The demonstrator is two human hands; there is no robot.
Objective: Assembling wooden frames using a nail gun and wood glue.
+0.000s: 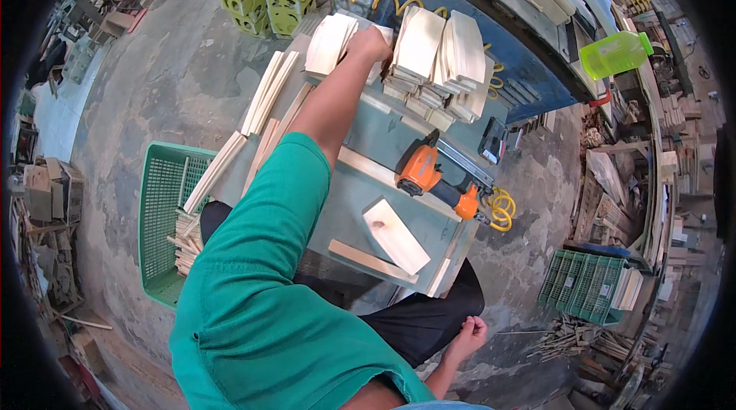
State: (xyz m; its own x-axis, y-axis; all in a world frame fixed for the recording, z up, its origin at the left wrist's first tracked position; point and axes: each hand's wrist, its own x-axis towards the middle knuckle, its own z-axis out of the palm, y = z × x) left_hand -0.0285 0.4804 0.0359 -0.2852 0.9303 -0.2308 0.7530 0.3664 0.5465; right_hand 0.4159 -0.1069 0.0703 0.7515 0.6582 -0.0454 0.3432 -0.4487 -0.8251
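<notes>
My left hand reaches to the far end of the workbench, its fingers closed on a wooden piece in a stack of pale curved wooden pieces; the fingertips are partly hidden. Low on the right, by my thigh, my right hand is closed with the fingers curled together; whether it holds anything small does not show. An orange and black nail gun lies on the bench. Nearer to me are a loose pale wooden block and a thin wooden strip.
More wooden pieces are stacked at the back right. Long strips lie along the bench's left edge, beside a green basket holding wood. A coiled yellow hose hangs by the gun. A lime-green jug stands far right.
</notes>
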